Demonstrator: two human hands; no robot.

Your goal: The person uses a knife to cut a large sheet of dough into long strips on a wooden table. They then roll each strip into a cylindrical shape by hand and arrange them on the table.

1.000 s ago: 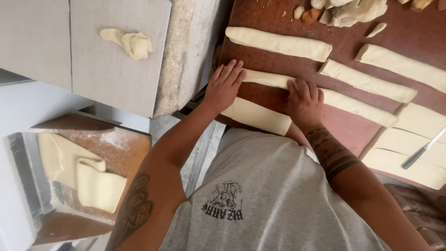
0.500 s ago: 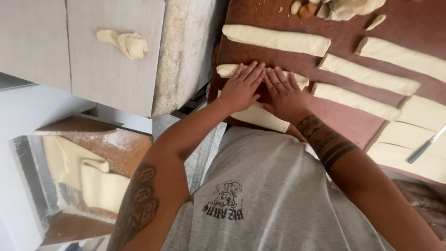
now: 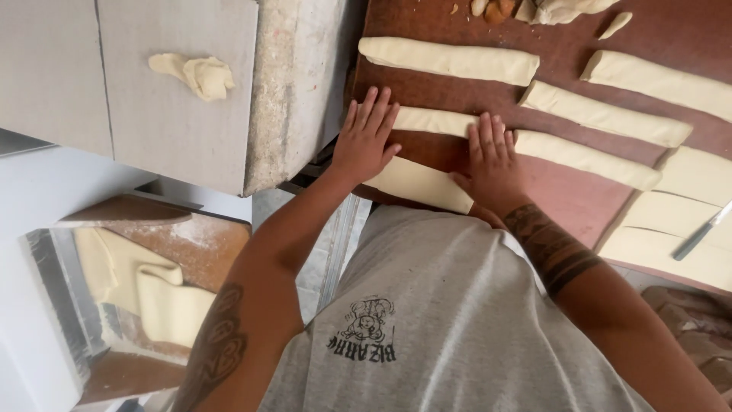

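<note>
1. Pale dough strip (image 3: 435, 120) lies on the red-brown wooden board (image 3: 564, 191), under both palms.
2. Left hand (image 3: 366, 141) and right hand (image 3: 492, 160) press flat, fingers spread, gripping nothing.
3. Rolling step, seemingly; next calls for even pressure outward.

Both flat palms, left hand (image 3: 366, 143) and right hand (image 3: 494, 162), press a pale rolled dough strip (image 3: 526, 145) on the reddish-brown counter (image 3: 568, 198).

Knife (image 3: 700, 233) (handle unseen) leaves frame's right edge.
</note>
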